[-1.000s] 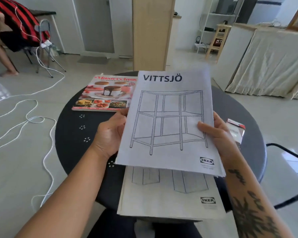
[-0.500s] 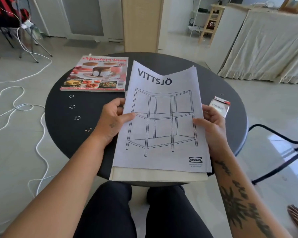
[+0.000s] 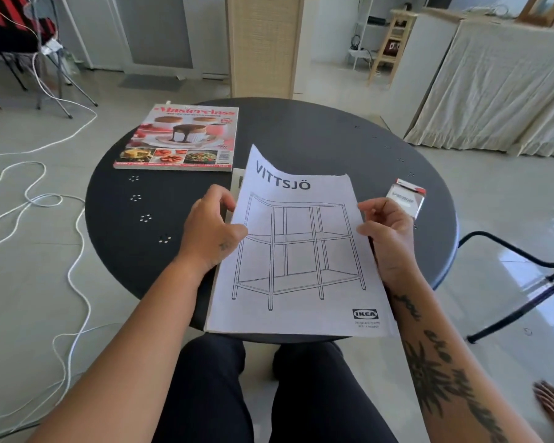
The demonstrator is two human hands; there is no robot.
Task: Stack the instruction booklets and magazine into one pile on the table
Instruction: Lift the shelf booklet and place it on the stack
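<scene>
The white VITTSJÖ instruction booklet (image 3: 301, 257) lies at the near edge of the round black table (image 3: 317, 139), its far edge curled up. It covers a second booklet (image 3: 238, 182), of which only a sliver shows at the upper left. My left hand (image 3: 210, 231) grips the top booklet's left edge, thumb on the cover. My right hand (image 3: 386, 231) sits against the right edge with its fingers loosely curled, and I see no paper pinched in them. A red Masterclass cooking magazine (image 3: 179, 137) lies apart on the table's far left.
A small red-and-white packet (image 3: 406, 198) lies on the table just right of my right hand. White cables (image 3: 29, 199) trail over the floor on the left. A black chair frame (image 3: 525, 266) stands at the right, a wooden column (image 3: 264, 43) behind the table.
The VITTSJÖ booklet has come down from the air onto the second booklet and now covers nearly all of it. My right hand's grip has loosened.
</scene>
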